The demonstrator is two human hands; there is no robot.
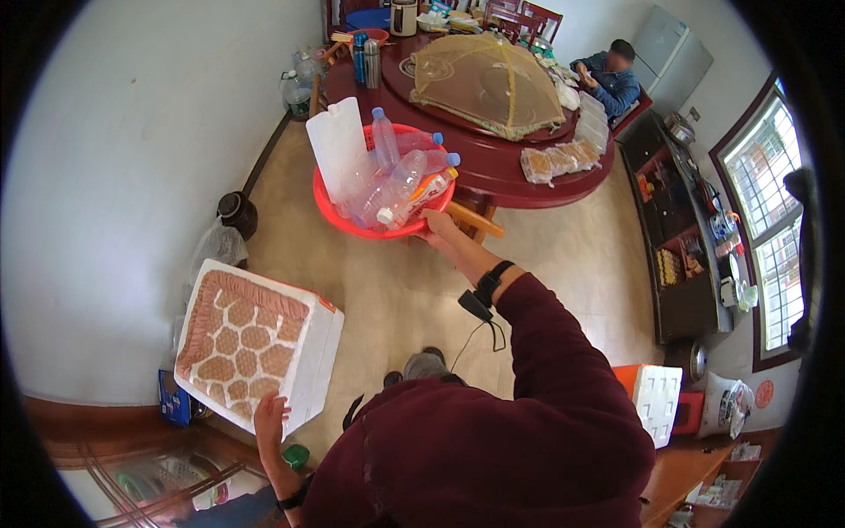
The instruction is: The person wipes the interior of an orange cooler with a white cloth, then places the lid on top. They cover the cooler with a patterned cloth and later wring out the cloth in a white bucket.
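Note:
My right hand [436,226] grips the near right rim of a red plastic basin [333,212]. Several empty clear plastic bottles [403,175] with mostly blue caps lie jumbled in it, along with an orange-labelled bottle [429,190]. A white foam panel [338,148] leans upright at the basin's left side. Wooden furniture parts [475,219] show beside and beneath the basin; whether they carry its weight is hidden. Lower left, my left hand [269,412] holds nothing, its fingers apart at the near edge of a white foam box [317,369] topped by a patterned brown cushion [254,338].
A round dark-red table [488,188] carries a mesh food cover [488,79], two flasks [371,65] and bagged food [561,160]. A person [614,79] sits beyond it. Along the left wall stands a dark jar [237,214]; a dark cabinet [693,303] lines the right.

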